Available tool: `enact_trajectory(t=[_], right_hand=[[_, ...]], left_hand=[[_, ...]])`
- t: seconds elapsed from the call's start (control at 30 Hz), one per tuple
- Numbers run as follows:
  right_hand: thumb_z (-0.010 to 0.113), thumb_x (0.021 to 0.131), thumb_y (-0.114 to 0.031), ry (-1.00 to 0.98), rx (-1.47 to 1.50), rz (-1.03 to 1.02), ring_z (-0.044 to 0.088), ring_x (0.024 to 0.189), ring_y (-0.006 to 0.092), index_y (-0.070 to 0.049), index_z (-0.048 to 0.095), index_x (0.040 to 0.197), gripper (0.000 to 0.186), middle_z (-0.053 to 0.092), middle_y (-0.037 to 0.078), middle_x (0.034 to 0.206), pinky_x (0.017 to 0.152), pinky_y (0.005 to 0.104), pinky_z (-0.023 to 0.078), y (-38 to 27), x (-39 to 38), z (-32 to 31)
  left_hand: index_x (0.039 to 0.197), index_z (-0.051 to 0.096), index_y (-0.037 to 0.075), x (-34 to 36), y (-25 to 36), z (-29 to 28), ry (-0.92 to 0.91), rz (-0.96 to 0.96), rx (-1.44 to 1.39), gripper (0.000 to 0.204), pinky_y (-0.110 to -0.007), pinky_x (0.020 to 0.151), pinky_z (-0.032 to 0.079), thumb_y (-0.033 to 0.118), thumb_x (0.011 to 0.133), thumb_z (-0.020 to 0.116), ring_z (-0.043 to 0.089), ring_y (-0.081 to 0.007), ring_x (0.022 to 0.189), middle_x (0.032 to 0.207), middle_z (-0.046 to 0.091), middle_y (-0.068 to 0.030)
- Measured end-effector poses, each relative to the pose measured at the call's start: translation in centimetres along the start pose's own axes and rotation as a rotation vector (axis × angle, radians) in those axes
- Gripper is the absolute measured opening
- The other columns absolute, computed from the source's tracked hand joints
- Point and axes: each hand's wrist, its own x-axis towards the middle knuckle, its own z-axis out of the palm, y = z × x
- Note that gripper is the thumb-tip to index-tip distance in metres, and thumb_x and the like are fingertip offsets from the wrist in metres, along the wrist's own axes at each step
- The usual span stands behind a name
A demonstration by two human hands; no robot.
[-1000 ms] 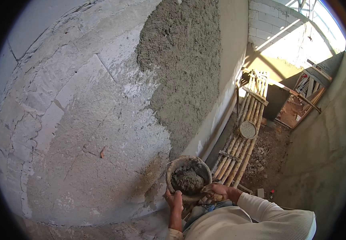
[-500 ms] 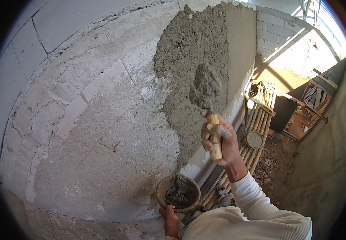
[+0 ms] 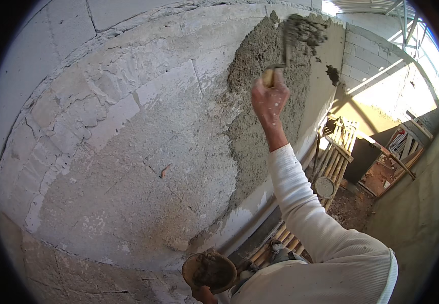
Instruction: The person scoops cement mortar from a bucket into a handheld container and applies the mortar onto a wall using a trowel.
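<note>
a trowel held high, a bowl held low

head view: the right hand (image 3: 270,99) is up high, with its fingers closed tight around the pale wooden handle of a metal trowel (image 3: 300,31). the blade is full of wet grey mortar and sits right at the top of the rough grey mortar patch (image 3: 262,116) on the pale block wall (image 3: 128,126), so the mud can go where the patch stops. the arm in the white ribbed sleeve (image 3: 310,218) is stretched long to get there.

the left hand (image 3: 204,294) is down at the bottom edge, mostly hidden. it seems to be gripping the round brown bowl of mortar (image 3: 210,270) from under. the bowl sits low and flat, close to the body, so nothing spills.

a bamboo ladder (image 3: 331,162) leans by the wall, further off.
</note>
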Motion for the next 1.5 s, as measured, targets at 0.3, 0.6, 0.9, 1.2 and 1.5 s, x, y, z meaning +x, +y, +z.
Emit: enact_trajectory(t=[0.3,0.6,0.9,1.2,1.5], right_hand=[[0.075,0.096,-0.034,-1.924,-0.027,0.076,0.078,0.091,0.0453,-0.014,0.08,0.123,0.034,0.078,0.02,0.094,0.081,0.0563,0.062,8.2,-38.8,-21.1],[0.065,0.104,-0.027,-1.825,0.056,0.148,0.077,0.093,0.0449,-0.008,0.076,0.114,0.024,0.078,0.022,0.099,0.078,0.055,0.062,13.2,-41.5,-25.1],[0.069,0.111,-0.03,-1.157,0.493,2.015,0.052,0.051,0.0112,-0.005,0.069,0.108,0.024,0.055,0.001,0.071,0.043,0.0303,0.044,10.5,-36.4,-27.1],[0.059,0.114,-0.02,-0.825,0.655,2.007,0.052,0.05,0.0114,-0.004,0.065,0.136,0.028,0.064,0.006,0.078,0.045,0.0276,0.046,8.5,-34.2,-27.6],[0.068,0.107,-0.026,-0.432,1.262,1.598,0.055,0.057,0.013,-0.001,0.061,0.143,0.044,0.063,0.005,0.083,0.049,0.0289,0.048,4.4,-25.0,-21.8]], left_hand=[[0.135,0.072,-0.007,-1.7,-2.4,3.5,-0.268,0.186,0.11,0.066,-0.044,0.099,0.06,-0.005,0.069,0.068,0.076,-0.0346,0.112,0.128,0.077,-0.0194],[0.15,0.059,-0.015,-9.6,6.0,13.0,-0.574,0.51,0.544,0.067,-0.053,0.117,0.051,0.012,0.089,0.065,0.067,-0.0491,0.133,0.141,0.067,-0.0352],[0.148,0.061,-0.008,-13.4,10.7,16.2,-0.921,0.454,0.383,0.057,-0.043,0.094,0.058,0.01,0.094,0.068,0.069,-0.025,0.102,0.123,0.07,-0.017],[0.144,0.066,0.004,-12.1,9.2,19.6,-0.802,0.202,0.005,0.064,-0.034,0.087,0.054,-0.002,0.08,0.067,0.066,-0.019,0.099,0.121,0.07,-0.0052],[0.134,0.065,0.009,-9.3,8.1,15.3,-0.522,0.03,0.04,0.058,-0.038,0.053,0.042,-0.012,0.08,0.066,0.056,-0.0156,0.068,0.098,0.063,0.0003]])
